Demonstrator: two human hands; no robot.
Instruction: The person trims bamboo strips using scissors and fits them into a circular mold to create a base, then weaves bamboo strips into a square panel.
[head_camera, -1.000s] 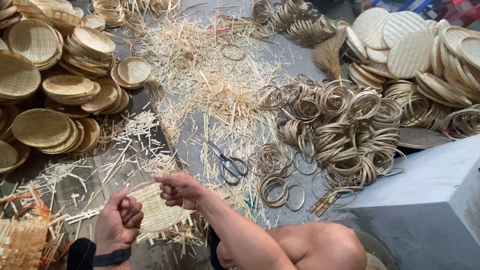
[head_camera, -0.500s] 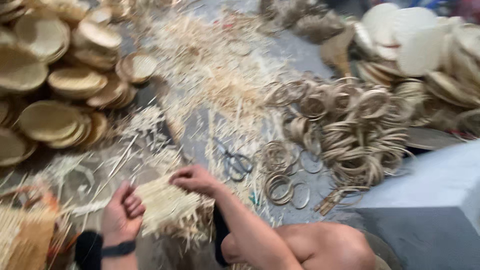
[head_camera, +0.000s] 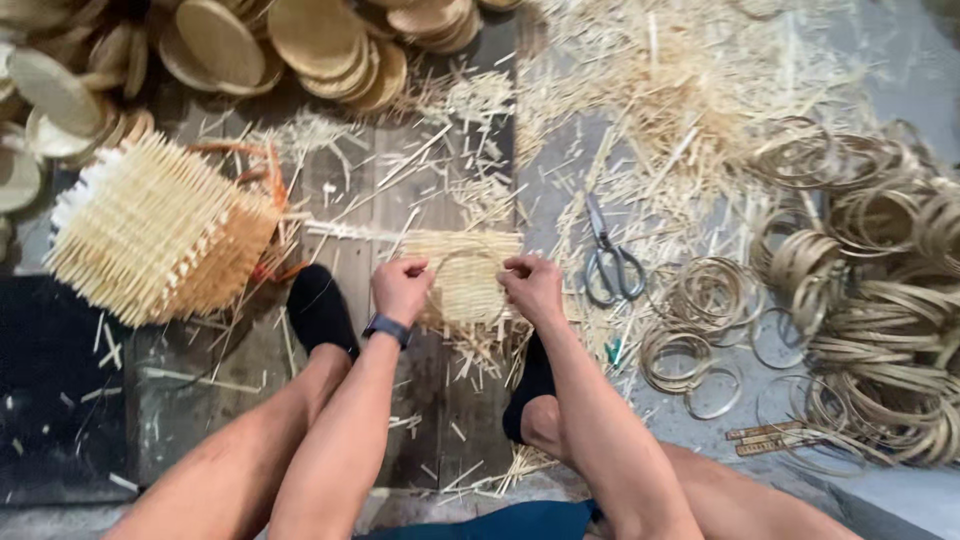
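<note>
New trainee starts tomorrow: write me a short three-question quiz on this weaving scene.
1. True or false: both hands grip the woven bamboo mat.
2. Which tool lies just right of the right hand? A) hammer B) scissors C) knife
3. What does the left hand wear at the wrist?

Key:
1. True.
2. B: the scissors lie among the bamboo rings and splinters.
3. A dark wristband.
</note>
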